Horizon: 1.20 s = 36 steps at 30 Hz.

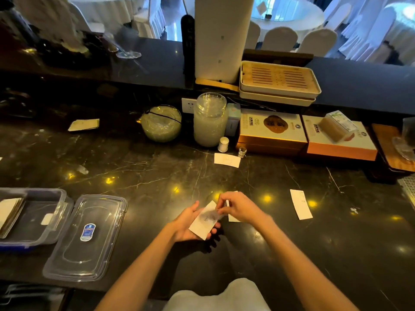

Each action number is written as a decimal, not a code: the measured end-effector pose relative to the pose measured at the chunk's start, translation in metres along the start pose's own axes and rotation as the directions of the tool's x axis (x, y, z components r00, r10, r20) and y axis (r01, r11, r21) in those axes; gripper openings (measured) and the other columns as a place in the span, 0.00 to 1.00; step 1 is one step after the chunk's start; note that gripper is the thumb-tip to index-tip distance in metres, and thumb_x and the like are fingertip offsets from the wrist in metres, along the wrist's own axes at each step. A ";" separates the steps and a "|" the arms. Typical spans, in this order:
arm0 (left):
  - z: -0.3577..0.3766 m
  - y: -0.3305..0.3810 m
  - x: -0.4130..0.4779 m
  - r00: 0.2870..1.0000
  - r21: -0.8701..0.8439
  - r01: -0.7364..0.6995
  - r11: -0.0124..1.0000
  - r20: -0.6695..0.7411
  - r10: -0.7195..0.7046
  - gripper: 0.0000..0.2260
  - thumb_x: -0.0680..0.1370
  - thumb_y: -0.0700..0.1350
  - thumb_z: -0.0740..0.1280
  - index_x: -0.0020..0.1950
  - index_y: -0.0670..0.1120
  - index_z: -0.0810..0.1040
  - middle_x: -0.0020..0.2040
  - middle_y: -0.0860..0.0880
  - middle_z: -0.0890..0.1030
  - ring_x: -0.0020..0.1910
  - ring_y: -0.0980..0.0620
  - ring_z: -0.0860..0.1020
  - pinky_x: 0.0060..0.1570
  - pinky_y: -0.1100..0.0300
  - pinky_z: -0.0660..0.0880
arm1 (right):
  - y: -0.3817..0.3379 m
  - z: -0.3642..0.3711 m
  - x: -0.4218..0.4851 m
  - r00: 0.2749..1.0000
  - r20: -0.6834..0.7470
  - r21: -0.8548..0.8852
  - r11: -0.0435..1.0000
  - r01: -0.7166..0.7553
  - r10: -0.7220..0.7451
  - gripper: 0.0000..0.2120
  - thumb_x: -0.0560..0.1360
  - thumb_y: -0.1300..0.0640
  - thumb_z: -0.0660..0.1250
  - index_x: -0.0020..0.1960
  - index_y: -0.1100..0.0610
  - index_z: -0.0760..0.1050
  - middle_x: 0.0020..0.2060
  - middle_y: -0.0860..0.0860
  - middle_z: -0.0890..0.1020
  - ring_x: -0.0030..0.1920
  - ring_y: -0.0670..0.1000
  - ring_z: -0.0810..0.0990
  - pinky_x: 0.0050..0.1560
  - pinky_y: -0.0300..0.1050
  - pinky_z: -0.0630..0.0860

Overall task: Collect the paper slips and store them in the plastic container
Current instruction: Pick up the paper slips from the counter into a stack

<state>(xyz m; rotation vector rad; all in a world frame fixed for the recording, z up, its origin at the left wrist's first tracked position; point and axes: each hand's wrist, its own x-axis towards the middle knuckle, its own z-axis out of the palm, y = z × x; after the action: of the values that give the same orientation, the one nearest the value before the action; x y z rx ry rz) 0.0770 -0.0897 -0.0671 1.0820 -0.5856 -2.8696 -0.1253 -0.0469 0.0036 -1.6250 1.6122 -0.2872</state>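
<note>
My left hand [187,223], palm up, holds a white paper slip [203,223] above the dark marble counter. My right hand [240,208] pinches the upper end of that slip, and another white slip [232,218] shows beneath its fingers. Loose slips lie on the counter: one [301,207] to the right, one [226,160] farther back near the jar, one [84,125] at the far left. The open plastic container [56,212] sits at the left edge with a stack of slips [10,215] inside. Its clear lid [87,237] lies flat beside it.
Behind the slips stand a round glass bowl [161,123], a tall glass jar [210,120], a small white shaker [223,144], a tiny glass [242,151] and two orange boxes [272,131]. A wooden tray [279,80] rests on the raised ledge.
</note>
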 end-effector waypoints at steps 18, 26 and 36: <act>-0.025 0.041 0.024 0.990 0.048 -0.115 0.992 -0.080 0.119 0.32 0.75 0.66 0.63 0.70 0.45 0.70 0.51 0.40 0.80 0.41 0.47 0.78 0.39 0.55 0.77 | 0.021 0.004 0.054 0.822 -0.415 0.423 0.882 -0.207 0.391 0.19 0.76 0.57 0.70 0.67 0.52 0.75 0.54 0.49 0.81 0.47 0.43 0.80 0.48 0.39 0.77; -0.032 0.037 0.032 0.976 -0.081 -0.112 0.990 -0.198 0.094 0.24 0.80 0.59 0.59 0.68 0.44 0.68 0.53 0.37 0.76 0.40 0.45 0.78 0.41 0.51 0.78 | 0.066 0.055 0.031 0.595 -0.232 0.180 0.636 -0.751 0.769 0.24 0.75 0.50 0.72 0.62 0.65 0.73 0.59 0.60 0.79 0.57 0.59 0.81 0.52 0.50 0.78; -0.010 0.031 0.042 0.966 0.078 0.005 0.997 -0.257 0.016 0.29 0.79 0.64 0.55 0.61 0.39 0.73 0.45 0.40 0.78 0.37 0.47 0.78 0.36 0.55 0.77 | 0.074 0.013 0.009 0.827 -0.268 0.503 0.804 -0.317 0.494 0.06 0.74 0.60 0.72 0.49 0.57 0.77 0.41 0.50 0.81 0.44 0.50 0.79 0.42 0.41 0.73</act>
<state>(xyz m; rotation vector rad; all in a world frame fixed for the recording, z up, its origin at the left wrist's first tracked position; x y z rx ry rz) 0.0482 -0.1280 -0.0895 1.4327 -0.6848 -2.6571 -0.1691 -0.0400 -0.0573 -0.8663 1.9762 -0.7205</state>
